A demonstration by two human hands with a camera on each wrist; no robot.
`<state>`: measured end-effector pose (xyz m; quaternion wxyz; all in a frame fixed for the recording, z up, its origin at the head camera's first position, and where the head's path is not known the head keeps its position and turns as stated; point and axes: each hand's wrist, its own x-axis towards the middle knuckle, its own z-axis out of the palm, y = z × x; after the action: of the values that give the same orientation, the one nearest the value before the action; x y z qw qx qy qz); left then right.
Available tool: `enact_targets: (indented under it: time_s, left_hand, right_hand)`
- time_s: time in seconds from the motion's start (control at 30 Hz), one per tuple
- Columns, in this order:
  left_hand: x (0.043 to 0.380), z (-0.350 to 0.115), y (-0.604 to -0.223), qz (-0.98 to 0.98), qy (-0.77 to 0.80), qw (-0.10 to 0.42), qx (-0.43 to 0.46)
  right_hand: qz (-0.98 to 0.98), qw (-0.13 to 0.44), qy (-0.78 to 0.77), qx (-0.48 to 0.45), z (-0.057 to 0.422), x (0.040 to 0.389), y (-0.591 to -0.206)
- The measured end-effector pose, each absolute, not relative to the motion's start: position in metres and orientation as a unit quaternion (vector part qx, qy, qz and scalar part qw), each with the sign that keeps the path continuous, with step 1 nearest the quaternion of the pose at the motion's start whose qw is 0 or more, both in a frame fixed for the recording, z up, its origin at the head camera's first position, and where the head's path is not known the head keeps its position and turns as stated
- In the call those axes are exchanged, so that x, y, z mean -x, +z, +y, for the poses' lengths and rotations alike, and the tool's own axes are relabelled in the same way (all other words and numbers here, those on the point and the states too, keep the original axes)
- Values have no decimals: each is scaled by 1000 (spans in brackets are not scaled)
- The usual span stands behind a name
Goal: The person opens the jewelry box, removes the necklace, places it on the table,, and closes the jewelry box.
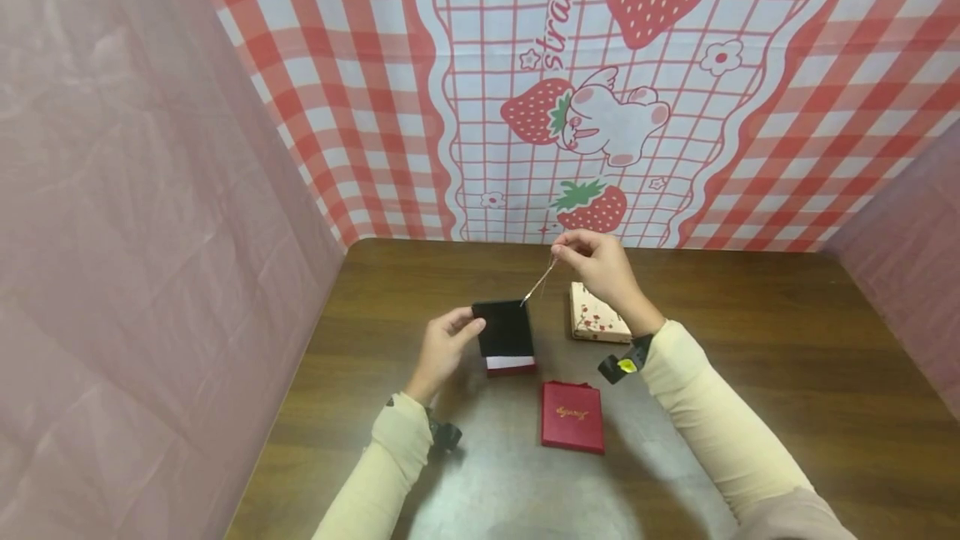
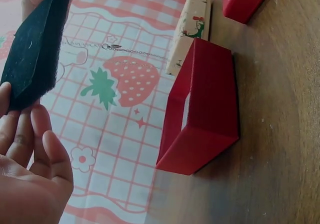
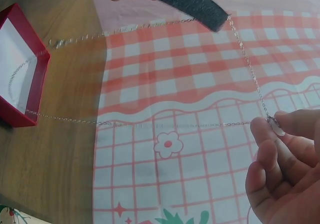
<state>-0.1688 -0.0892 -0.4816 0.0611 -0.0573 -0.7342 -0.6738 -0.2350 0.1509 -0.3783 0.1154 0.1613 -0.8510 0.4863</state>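
My left hand (image 1: 442, 350) pinches a black foam pad (image 1: 504, 328), thumb on one face and fingers behind it. The pad is tilted above an open red box base (image 2: 212, 96) with a white inside. In my right hand (image 1: 602, 267), thumb and fingertips pinch a thin silvery necklace chain (image 3: 248, 69), with a small shiny piece at the fingertips. One run of chain goes from these fingers to the pad's corner. Another stretches to the red box and over its wall, and some chain lies inside on the white bottom.
A red lid (image 1: 572, 417) with gold lettering lies on the wooden table (image 1: 390, 290), nearer me. Behind the right forearm sits a cream box (image 1: 595, 319) with a red floral print. A strawberry-print cloth (image 1: 480, 107) hangs at the back edge.
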Motion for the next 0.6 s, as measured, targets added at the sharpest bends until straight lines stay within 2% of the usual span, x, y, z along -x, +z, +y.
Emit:
enact_targets:
  time_s: [0.6]
  left_hand:
    - [165,-99,-478,-685,-724,33,69]
  right_hand:
    - [-822,149,536,-121,153,246,-380]
